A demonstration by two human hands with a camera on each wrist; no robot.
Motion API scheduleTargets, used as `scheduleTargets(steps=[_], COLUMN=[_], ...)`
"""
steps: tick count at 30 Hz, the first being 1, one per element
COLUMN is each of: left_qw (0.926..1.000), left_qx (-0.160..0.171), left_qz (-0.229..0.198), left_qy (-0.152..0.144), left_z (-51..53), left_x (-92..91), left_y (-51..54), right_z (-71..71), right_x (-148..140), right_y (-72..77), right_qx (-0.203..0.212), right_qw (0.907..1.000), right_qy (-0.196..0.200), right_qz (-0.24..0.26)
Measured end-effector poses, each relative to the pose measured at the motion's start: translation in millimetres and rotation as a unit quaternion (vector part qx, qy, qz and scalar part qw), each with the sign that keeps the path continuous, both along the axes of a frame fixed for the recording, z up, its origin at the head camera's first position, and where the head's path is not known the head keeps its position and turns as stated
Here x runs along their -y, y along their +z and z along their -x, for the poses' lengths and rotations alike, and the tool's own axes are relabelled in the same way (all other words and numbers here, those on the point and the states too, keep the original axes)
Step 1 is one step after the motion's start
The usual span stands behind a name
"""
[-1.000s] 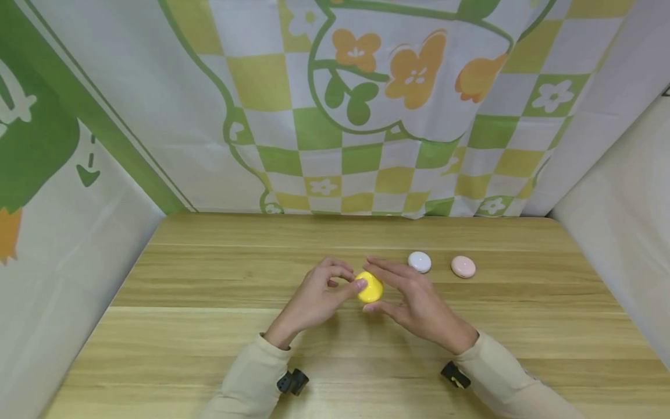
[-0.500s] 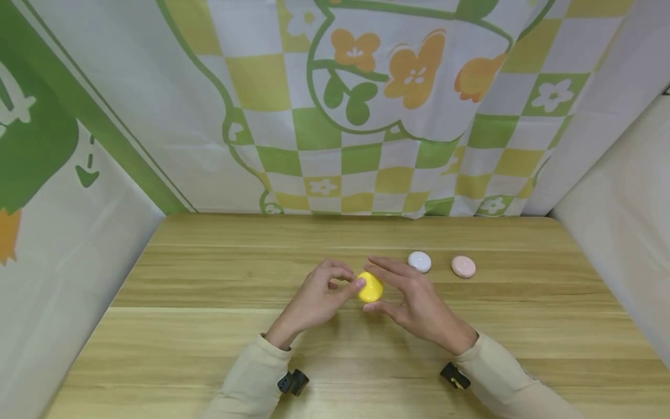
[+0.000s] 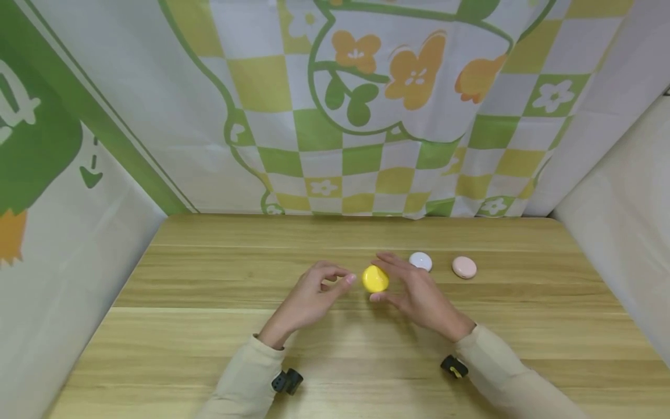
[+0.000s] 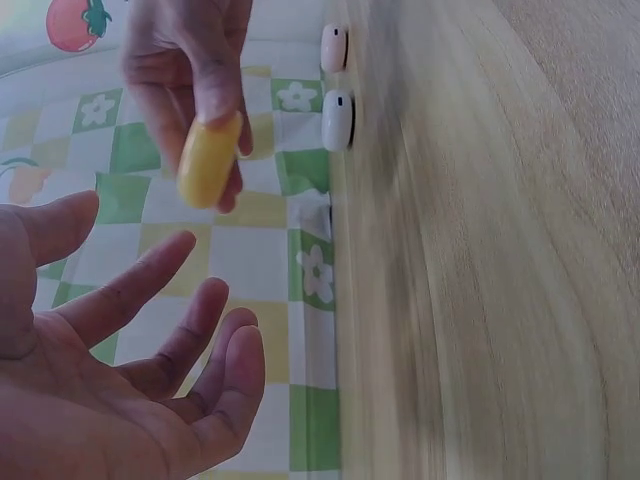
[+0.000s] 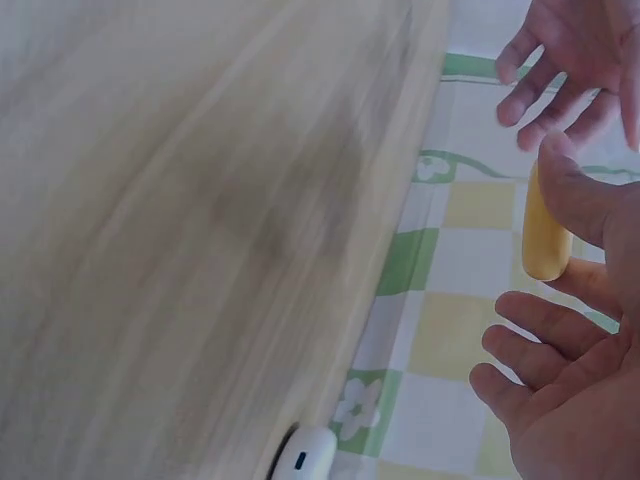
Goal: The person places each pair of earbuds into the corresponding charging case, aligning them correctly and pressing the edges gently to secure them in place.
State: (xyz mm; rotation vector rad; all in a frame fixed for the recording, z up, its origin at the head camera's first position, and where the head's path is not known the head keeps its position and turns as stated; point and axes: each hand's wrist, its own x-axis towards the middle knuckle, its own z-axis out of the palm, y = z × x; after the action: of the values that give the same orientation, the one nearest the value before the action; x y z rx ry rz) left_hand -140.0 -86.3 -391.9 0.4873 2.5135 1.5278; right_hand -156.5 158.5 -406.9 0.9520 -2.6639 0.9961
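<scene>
A glossy yellow rounded disc (image 3: 375, 279) is pinched at its edge by my right hand (image 3: 419, 294), thumb on the near side and fingers on the far side. In the left wrist view the disc (image 4: 208, 165) is held up off the table. My left hand (image 3: 310, 298) is a short way to the left, apart from the disc, with loosely bent fingers and nothing in them. Just beyond my right hand lies a similar white disc (image 3: 420, 260), partly hidden by the fingers. A pale pink disc (image 3: 464, 267) lies to its right.
Beneath is a wood-grain table (image 3: 209, 349). A green, yellow and white checked cloth (image 3: 361, 160) hangs along its back edge, with pale fabric walls (image 3: 99, 250) at the sides. In the left wrist view the white disc (image 4: 338, 120) shows a small dark slot on its side.
My left hand has let go of the yellow disc and drawn back slightly left. My right hand has shifted a little right and away from me with the disc.
</scene>
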Motion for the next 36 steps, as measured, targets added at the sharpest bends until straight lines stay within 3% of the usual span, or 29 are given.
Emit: scheduleTargets(steps=[7,14,21,36], left_qw=[1.0000,1.0000,1.0000,0.9999], left_qx=[-0.002,0.002,0.003,0.007], left_qz=[0.002,0.001,-0.002,-0.002], left_qy=[0.006,0.009,0.006,0.008], left_z=[0.7,0.6,1.0,-0.3], left_x=[0.4,0.3,0.8,2.7], left_y=[-0.6,-0.2,-0.9,-1.2], right_z=[12.9,23.3,32.2,40.1], right_x=[0,4,8,11], right_y=[-10.3,-17.7,-23.3,-31.2], right_qx=[0.008,0.051,0.067,0.077], right_qw=[0.9996,0.9966,0.9953,0.9919], right_qy=[-0.009,-0.024,-0.016,-0.026], right_qz=[-0.025,-0.059,-0.068,-0.097])
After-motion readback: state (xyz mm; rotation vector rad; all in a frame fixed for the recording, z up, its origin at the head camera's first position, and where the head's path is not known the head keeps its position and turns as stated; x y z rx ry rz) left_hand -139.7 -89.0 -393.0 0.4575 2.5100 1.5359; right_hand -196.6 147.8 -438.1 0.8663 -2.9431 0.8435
